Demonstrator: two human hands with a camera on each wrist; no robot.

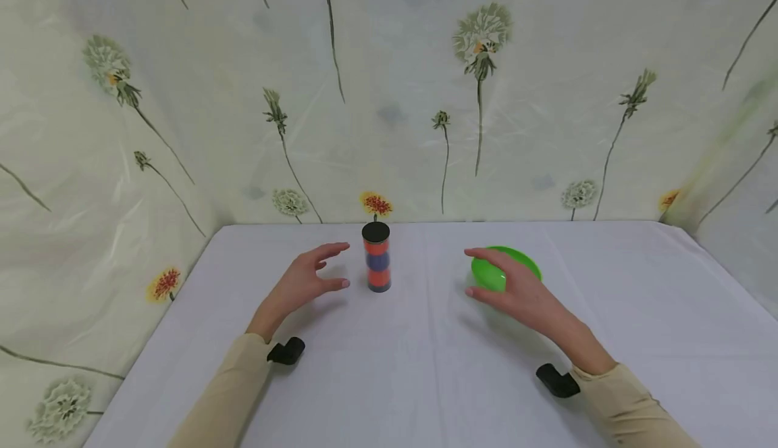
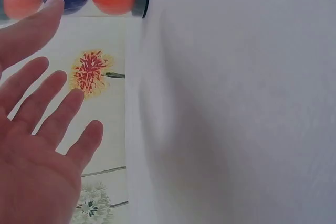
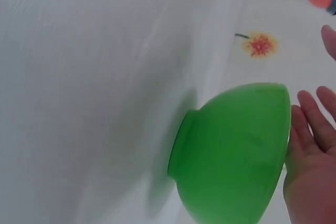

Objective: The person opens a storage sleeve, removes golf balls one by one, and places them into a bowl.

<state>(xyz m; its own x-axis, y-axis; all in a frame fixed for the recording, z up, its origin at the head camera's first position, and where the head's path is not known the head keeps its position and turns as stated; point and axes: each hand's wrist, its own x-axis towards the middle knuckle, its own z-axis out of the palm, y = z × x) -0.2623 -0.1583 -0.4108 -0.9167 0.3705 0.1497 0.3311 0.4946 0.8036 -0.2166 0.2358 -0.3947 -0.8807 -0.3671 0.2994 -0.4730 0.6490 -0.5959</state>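
Clear tube [image 1: 377, 253] of orange and blue balls [image 1: 378, 277], black lid [image 1: 375, 232] on, upright on white-covered table [image 1: 401, 367], toward back edge, left of its middle. Left hand [image 1: 302, 280] just beside tube, thumb and fingers apart, grasping nothing. Green bowl [image 1: 488, 276] upright, also toward back edge, right of middle. Right hand [image 1: 519, 291] close by, partly hiding bowl in head view, fingers extended, nothing gripped; cannot tell contact. Flower-printed backdrop [image 1: 389, 151] beyond back edge. Probably reaching step, no grasp yet; next move likely calls for closing fingers round tube and bowl.
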